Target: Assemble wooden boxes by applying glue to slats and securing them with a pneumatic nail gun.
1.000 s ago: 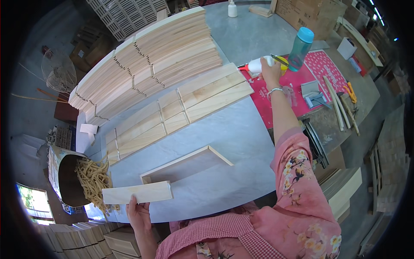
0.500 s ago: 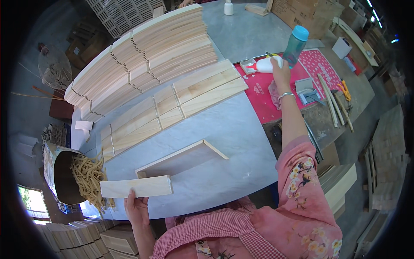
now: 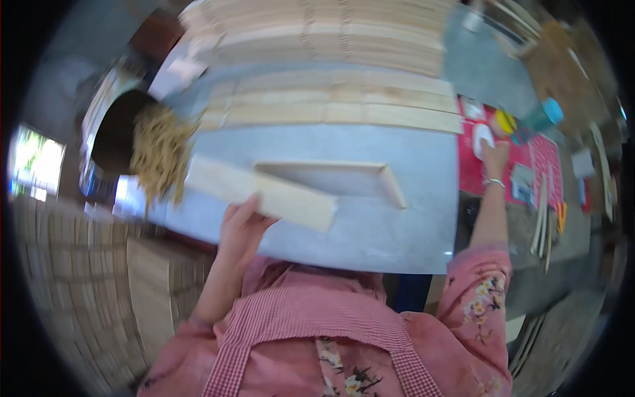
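Head view: the left hand [image 3: 241,225] is closed on the near end of a plank [image 3: 261,193], thumb over the top face and fingers under it. The plank runs from 10 o'clock to 4 o'clock, low over the grey counter [image 3: 370,231]; its far end nears a heap of sticks [image 3: 159,152] spilling from a dark tub [image 3: 119,135] at the counter's left edge.

Just beyond the plank, at 1 o'clock from the left hand, an open frame [image 3: 337,178] of three joined strips lies flat on the counter, its open side toward the tub. The plank's right end lies just beside the frame's near strip; I cannot tell whether they touch.

The right hand [image 3: 493,155] reaches out at 3 o'clock, fingers curled on a white bottle [image 3: 481,137] over a red mat [image 3: 536,165]; the blur hides how tight the grip is. A teal bottle [image 3: 546,114] stands near it at 1 o'clock.

Rows of planks [image 3: 344,109] fill the counter's far half. Bare counter lies between the frame and the near edge, and between the frame and the mat.
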The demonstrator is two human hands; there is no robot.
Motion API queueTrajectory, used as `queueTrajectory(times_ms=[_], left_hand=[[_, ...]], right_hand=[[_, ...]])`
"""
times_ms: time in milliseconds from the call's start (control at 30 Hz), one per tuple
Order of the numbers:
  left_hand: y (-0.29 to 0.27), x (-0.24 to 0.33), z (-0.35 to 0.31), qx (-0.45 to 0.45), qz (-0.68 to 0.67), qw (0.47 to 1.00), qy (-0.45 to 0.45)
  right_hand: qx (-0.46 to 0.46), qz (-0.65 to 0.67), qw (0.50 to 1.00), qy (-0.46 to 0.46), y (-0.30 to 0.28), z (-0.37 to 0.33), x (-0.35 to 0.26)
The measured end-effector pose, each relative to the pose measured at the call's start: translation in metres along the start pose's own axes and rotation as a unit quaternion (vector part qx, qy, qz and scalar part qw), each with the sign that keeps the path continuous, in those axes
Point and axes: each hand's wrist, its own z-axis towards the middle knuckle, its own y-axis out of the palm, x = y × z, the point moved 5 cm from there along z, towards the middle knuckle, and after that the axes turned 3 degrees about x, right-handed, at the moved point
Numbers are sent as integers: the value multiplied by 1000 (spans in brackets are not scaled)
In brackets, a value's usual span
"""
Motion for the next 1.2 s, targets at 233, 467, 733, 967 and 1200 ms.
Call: queueTrajectory(times_ms=[233, 467, 733, 967, 1200], left_hand=[[28, -30, -25, 13, 19, 1000, 9], [25, -80, -39, -68, -5, 997, -40], [8, -78, -67, -90, -5, 993, -71], [-8, -74, -63, -116, -181, 962, -170], [-17, -65, -56, -80, -210, 962, -153]], right_hand=[[-98, 141, 924, -342, -113, -172, -251], [-302, 181, 792, -499, -144, -397, -308], [-256, 147, 838, -459, -144, -439, -296], [-118, 131, 823, -540, -138, -465, -315], [-161, 198, 809, -529, -150, -464, -321]])
